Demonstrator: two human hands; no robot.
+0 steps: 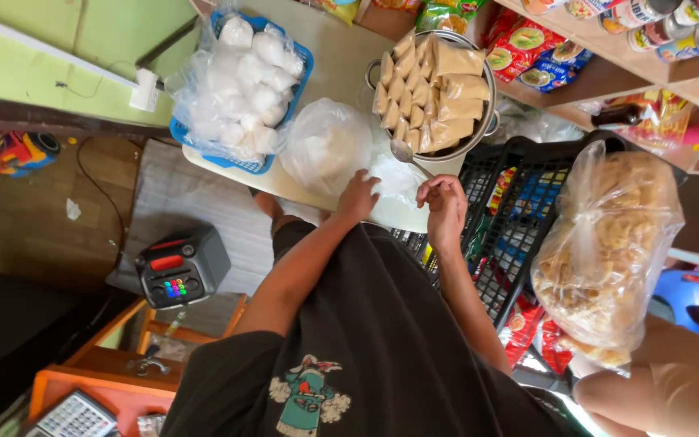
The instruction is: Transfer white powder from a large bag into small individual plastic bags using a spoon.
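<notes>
Soft, even daylight fills the scene, brightest on the pale counter [317, 48] and the green wall [82, 32]. White plastic bags in the blue basket [240, 77] glare almost to blank white. The lower left corner falls into deep shadow around the dark floor [10, 324]. A wide lens bends the shelves [608, 73] at the right edge. The bag of fried snacks [604, 251] and the hands look slightly soft, with mild blur.
</notes>
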